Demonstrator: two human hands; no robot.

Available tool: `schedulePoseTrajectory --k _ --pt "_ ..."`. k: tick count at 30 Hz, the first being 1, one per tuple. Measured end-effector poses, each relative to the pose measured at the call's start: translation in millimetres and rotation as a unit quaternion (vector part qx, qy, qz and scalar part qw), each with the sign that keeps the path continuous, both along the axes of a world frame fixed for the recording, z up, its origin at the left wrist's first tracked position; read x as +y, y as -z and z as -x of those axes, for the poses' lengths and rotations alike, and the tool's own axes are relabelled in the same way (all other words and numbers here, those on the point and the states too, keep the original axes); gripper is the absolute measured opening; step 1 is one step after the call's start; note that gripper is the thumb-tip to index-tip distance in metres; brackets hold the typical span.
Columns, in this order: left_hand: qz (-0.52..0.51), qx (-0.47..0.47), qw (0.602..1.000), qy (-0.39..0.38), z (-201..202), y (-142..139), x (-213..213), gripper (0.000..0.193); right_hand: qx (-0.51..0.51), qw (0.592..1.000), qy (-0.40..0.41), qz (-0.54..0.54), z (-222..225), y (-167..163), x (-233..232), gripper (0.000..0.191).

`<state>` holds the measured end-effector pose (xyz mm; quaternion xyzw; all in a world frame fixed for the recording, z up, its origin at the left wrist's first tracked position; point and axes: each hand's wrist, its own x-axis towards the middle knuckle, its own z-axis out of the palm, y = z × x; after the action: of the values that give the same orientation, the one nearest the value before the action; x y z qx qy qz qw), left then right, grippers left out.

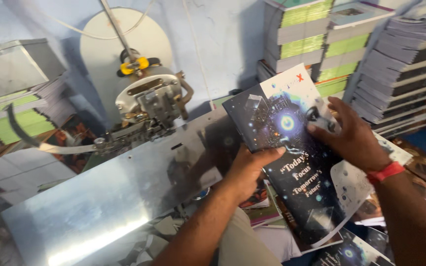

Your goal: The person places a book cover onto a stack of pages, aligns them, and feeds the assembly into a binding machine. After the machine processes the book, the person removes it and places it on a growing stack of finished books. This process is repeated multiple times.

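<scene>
Above the slanted metal table (99, 207) of a stitching machine (149, 106), both hands hold a dark booklet cover (292, 162) printed with a glowing space design and white lettering. The left hand (247, 170) is closed on the cover's left edge, thumb on top and fingers underneath. The right hand (353, 135) lies flat on the upper right part, fingers spread and pressing down, a red band on its wrist. The cover hangs tilted, its lower end over a loose heap of similar covers (351, 251) and paper scraps. Behind, against the pale blue wall, stacks of bound books (321, 39) with green and grey edges rise; another stack (11, 113) sits far left.
</scene>
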<state>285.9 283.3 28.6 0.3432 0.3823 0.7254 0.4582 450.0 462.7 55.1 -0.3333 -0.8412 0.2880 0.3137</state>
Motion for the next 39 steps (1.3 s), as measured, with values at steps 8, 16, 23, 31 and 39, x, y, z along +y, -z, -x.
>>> schedulePoseTrajectory --k 8,16,23,31,39 --pt "0.105 0.034 0.985 0.132 -17.3 0.5 27.2 0.033 -0.057 0.955 0.094 0.274 -109.6 47.0 13.2 0.056" --pt "0.165 0.004 0.984 0.063 -70.4 41.4 81.1 0.023 0.231 0.876 0.157 0.392 -173.0 77.8 -9.3 0.035" --pt "0.198 0.080 0.973 0.087 -131.5 78.2 110.7 0.033 0.253 0.847 0.279 0.376 -232.3 103.3 -24.0 0.042" --pt "0.245 0.166 0.931 0.214 -211.5 98.9 132.0 0.076 0.060 0.852 0.450 0.260 -359.7 201.5 -12.2 0.075" --pt "0.189 0.461 0.855 0.145 -255.0 76.3 129.1 0.103 -0.151 0.877 0.456 -0.011 -393.4 238.6 7.7 0.089"
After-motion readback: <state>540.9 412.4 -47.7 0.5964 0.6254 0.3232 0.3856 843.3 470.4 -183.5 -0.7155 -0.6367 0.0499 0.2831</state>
